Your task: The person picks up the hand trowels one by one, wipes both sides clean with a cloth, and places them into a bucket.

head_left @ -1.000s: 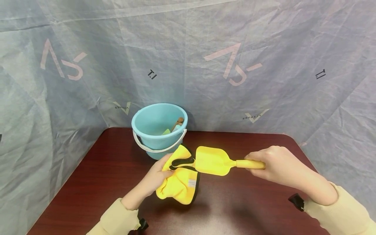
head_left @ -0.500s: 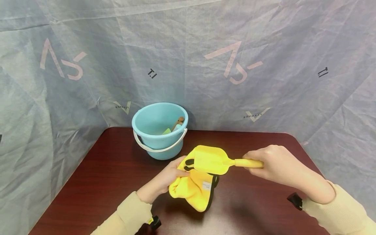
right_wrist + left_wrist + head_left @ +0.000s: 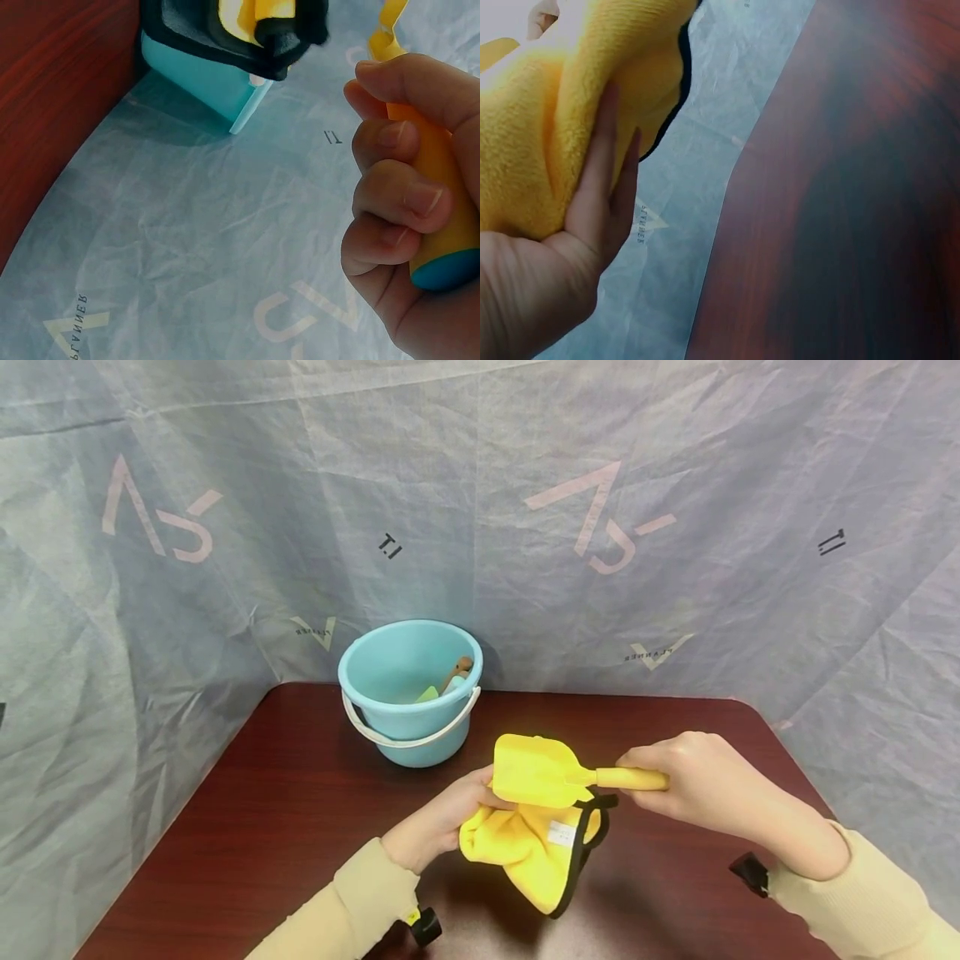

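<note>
My left hand (image 3: 453, 814) pinches a yellow cleaning cloth (image 3: 528, 852) that hangs in folds, with dark edging and a small white label. In the left wrist view the cloth (image 3: 525, 135) is fluffy, and fingers reach up along its underside. My right hand (image 3: 693, 777) grips the handle of a yellow toy shovel (image 3: 534, 768), its fingers curled round it. The shovel's flat blade points left and overlaps the top of the cloth in the head view. In the right wrist view the handle (image 3: 446, 240) ends in a blue-green base.
A light blue bucket (image 3: 420, 727) with a white handle stands at the back of the dark red table (image 3: 637, 718). Inside it are a brown wooden-looking item (image 3: 456, 672), a green item (image 3: 427, 694) and a pale blue one. A grey printed sheet (image 3: 562, 568) hangs behind.
My left hand has moved right with the cloth, sweeping it beneath the shovel blade, so the loose corner now hangs farther right. My right hand and the shovel have barely moved.
</note>
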A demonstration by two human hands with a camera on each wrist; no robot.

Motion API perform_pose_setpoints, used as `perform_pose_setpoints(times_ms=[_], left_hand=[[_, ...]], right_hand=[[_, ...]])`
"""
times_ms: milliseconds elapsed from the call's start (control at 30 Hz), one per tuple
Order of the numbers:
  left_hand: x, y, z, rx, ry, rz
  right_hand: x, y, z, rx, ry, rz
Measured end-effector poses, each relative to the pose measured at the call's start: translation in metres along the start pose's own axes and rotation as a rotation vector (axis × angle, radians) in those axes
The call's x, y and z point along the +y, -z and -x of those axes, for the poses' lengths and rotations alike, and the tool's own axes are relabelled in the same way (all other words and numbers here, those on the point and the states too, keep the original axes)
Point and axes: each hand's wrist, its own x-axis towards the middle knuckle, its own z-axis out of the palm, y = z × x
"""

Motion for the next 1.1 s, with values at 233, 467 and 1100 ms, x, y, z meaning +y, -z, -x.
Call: perform_pose_setpoints(times_ms=[233, 467, 1100], left_hand=[[0.000, -0.004, -0.002, -0.097, -0.077, 0.088], [0.010, -0.015, 0.005, -0.139, -0.137, 0.171], [0.010, -0.018, 0.008, -0.259, -0.222, 0.316]], right_hand=[[0.001, -0.004, -0.001, -0.021, -0.005, 0.003], [0.001, -0.007, -0.002, -0.024, -0.002, 0.001], [0.000, -0.011, -0.001, -0.084, -0.035, -0.041]])
